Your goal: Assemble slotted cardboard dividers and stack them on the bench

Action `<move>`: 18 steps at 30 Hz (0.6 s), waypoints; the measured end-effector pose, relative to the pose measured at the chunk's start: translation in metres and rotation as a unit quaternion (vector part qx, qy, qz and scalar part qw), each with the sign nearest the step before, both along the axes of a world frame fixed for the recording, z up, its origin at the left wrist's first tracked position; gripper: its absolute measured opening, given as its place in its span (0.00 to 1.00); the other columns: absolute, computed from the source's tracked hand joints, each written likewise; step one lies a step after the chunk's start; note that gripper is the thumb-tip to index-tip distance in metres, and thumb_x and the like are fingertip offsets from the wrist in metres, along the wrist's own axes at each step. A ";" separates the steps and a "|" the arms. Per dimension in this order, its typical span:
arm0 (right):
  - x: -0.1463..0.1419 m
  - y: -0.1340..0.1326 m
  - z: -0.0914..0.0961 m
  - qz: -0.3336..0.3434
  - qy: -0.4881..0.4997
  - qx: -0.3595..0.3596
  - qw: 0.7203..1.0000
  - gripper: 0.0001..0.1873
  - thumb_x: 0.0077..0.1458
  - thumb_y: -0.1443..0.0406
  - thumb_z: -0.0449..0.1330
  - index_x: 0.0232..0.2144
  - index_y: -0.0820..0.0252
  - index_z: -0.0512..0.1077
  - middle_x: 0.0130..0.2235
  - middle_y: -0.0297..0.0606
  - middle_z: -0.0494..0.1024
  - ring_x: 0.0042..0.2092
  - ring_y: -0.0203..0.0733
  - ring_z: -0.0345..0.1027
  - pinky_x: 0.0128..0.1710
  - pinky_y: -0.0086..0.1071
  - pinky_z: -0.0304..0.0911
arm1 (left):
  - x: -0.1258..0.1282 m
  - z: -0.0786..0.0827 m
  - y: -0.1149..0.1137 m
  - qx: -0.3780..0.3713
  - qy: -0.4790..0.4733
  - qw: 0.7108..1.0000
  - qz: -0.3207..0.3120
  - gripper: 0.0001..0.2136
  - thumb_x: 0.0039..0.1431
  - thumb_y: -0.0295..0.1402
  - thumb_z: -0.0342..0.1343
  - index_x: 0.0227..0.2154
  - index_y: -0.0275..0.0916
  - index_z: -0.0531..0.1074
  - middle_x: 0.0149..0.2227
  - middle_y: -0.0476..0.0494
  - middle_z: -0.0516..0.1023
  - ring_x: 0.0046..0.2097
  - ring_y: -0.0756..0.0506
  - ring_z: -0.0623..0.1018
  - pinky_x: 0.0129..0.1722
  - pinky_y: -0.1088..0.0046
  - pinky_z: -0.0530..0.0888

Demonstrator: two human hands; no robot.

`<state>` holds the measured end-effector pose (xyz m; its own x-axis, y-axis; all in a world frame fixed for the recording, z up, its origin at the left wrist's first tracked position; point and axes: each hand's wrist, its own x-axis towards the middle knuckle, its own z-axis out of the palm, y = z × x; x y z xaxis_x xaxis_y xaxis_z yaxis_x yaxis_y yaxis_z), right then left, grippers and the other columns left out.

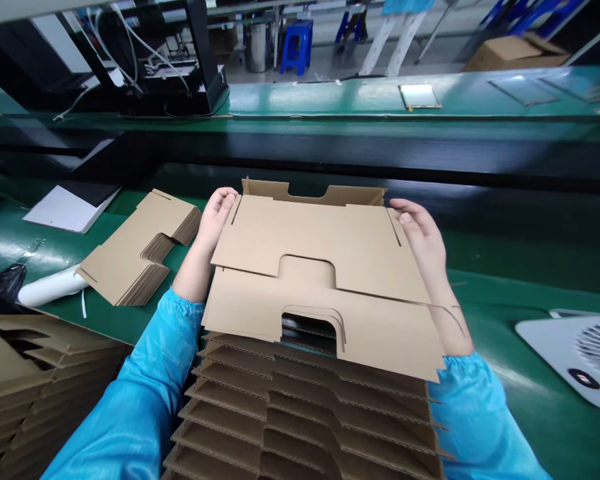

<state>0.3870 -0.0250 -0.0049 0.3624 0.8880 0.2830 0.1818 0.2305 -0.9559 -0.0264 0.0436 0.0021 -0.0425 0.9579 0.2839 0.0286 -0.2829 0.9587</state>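
A flat brown cardboard piece (305, 230) with a notch in its near edge and a slit near each side lies between my hands. My left hand (217, 217) pinches its far left corner. At the far right corner, my right hand (423, 233) grips with thumb on top and fingers curled beyond the edge. Under it is another notched cardboard layer (245, 300). A standing cardboard flap (353, 195) shows behind the far edge. Below and nearer me rises a stack of folded cardboard pieces (300, 427), their edges fanned apart.
Left of my hand lies a pile of notched cardboard sheets (135, 243), beside a white roll (55, 285). More stacked cardboard (40, 380) stands at lower left. A white fan-like device (575, 353) is at right. Beyond the dark channel, a black frame with cables (165, 80) stands on the bench.
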 end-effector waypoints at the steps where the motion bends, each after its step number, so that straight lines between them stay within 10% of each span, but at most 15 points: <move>1: 0.001 0.001 -0.001 -0.002 -0.001 -0.003 1.000 0.29 0.61 0.38 0.71 0.52 0.50 0.83 0.55 0.43 0.87 0.55 0.52 0.83 0.61 0.49 0.78 | 0.001 -0.002 0.003 0.007 0.005 1.000 0.011 0.27 0.66 0.66 0.69 0.45 0.46 0.79 0.46 0.42 0.84 0.44 0.42 0.83 0.46 0.65 0.82; 10: 0.008 0.009 -0.018 -0.005 0.015 0.037 0.999 0.23 0.61 0.43 0.73 0.45 0.52 0.82 0.48 0.41 0.87 0.47 0.47 0.83 0.52 0.42 0.78 | 0.005 -0.008 0.007 0.042 0.004 0.999 0.027 0.25 0.67 0.64 0.68 0.44 0.46 0.81 0.47 0.41 0.84 0.47 0.41 0.84 0.52 0.63 0.82; 18: 0.006 0.003 -0.013 -0.035 -0.007 0.051 0.998 0.17 0.55 0.49 0.76 0.37 0.53 0.88 0.45 0.43 0.89 0.52 0.54 0.82 0.64 0.50 0.75 | 0.003 -0.018 0.010 -0.026 -0.033 0.999 0.010 0.24 0.57 0.60 0.76 0.36 0.44 0.81 0.31 0.48 0.77 0.29 0.48 0.71 0.29 0.68 0.70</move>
